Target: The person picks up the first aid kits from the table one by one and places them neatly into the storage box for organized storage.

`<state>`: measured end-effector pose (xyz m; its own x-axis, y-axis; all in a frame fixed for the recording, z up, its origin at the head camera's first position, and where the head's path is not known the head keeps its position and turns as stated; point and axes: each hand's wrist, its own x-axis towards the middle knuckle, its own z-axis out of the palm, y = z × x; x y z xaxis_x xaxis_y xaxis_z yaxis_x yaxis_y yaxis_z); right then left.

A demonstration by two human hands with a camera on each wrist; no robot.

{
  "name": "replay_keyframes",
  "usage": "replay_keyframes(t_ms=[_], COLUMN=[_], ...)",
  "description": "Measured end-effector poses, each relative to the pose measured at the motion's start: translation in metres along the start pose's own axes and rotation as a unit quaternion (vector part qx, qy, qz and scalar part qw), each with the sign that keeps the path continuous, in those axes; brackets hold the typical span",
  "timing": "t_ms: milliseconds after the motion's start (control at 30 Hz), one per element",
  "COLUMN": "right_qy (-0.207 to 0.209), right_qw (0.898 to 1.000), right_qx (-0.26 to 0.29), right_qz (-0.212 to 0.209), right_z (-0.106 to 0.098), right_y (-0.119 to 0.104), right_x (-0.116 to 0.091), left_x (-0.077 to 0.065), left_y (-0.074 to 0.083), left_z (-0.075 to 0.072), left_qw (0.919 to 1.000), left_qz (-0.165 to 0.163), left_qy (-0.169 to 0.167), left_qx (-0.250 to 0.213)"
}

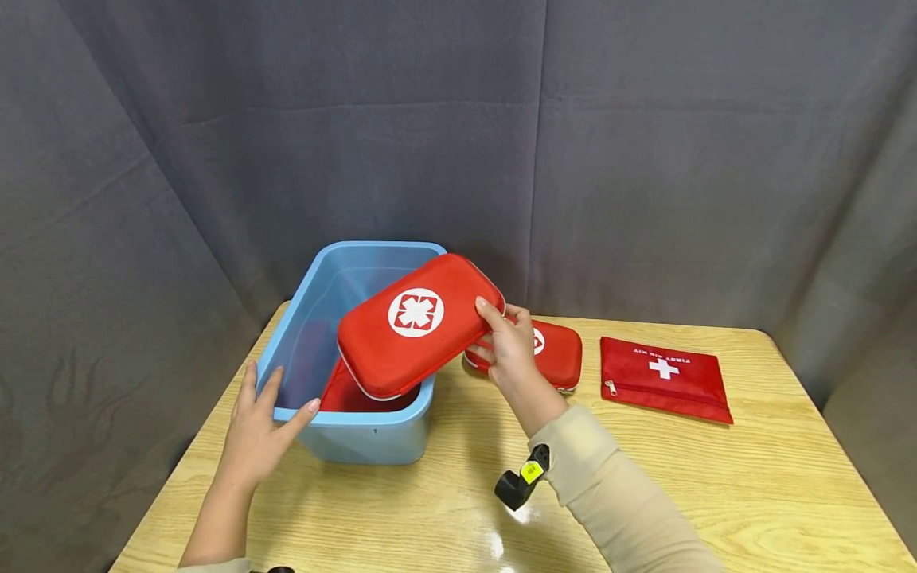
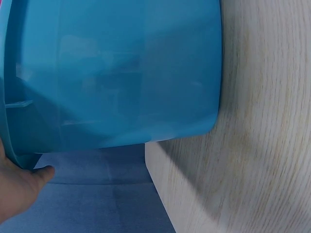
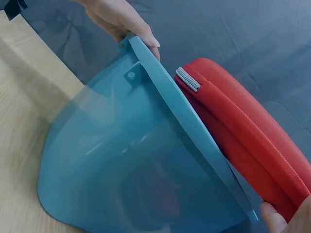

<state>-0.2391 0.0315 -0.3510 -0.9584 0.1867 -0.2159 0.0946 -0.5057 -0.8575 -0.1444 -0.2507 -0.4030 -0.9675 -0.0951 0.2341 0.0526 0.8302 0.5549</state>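
Observation:
My right hand (image 1: 510,350) holds a red zippered first aid case (image 1: 387,342) by its right end, thumb on the top face. A white cross emblem faces up, and the case is tilted over the open top of a blue plastic bin (image 1: 358,434). In the right wrist view the case's zipper end lies close by the bin's rim (image 3: 182,109). My left hand (image 1: 254,434) grips the bin's rim at the near left corner. Inside the bin, partly hidden under the case, shows more red material (image 1: 347,395).
Behind my right hand lies a second red case (image 1: 562,354), partly covered by the hand. Farther right on the wooden table (image 1: 788,477) is a flat red first aid kit pouch (image 1: 662,380) with a zipper. A grey curtain (image 1: 645,199) hangs behind the table.

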Motion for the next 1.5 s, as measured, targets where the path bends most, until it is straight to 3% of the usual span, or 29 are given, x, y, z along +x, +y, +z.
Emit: replay_keyframes(t_ms=[467, 900, 1167, 1300, 1333, 1400, 1500], right_qy=[-0.028, -0.030, -0.047, -0.055, -0.073, -0.083, -0.093], right_qw=[0.999, 0.999, 0.997, 0.996, 0.995, 0.993, 0.990], right_qx=[0.016, -0.014, -0.059, -0.063, -0.053, -0.060, -0.090], right_qz=[-0.005, -0.006, -0.022, -0.033, -0.047, -0.051, -0.055], right_z=[0.017, 0.028, 0.038, 0.042, 0.039, 0.039, 0.040], right_y=[0.010, 0.018, 0.019, 0.029, 0.044, 0.051, 0.050], right_x=[-0.003, -0.004, -0.005, 0.003, 0.021, 0.029, 0.030], left_x=[0.002, 0.000, -0.001, -0.002, -0.002, -0.002, -0.002], left_y=[-0.002, 0.000, 0.002, 0.003, 0.004, 0.004, 0.005], left_z=[0.001, 0.001, -0.002, -0.002, -0.002, -0.001, -0.001], left_qw=[1.0000, 1.0000, 1.0000, 1.0000, 0.9999, 0.9999, 0.9999], left_qz=[-0.002, -0.004, -0.007, -0.008, -0.009, -0.011, -0.013], left_qy=[0.001, 0.001, 0.000, -0.001, -0.002, -0.005, -0.008], left_qx=[0.005, 0.004, 0.004, 0.006, 0.006, 0.006, 0.004])
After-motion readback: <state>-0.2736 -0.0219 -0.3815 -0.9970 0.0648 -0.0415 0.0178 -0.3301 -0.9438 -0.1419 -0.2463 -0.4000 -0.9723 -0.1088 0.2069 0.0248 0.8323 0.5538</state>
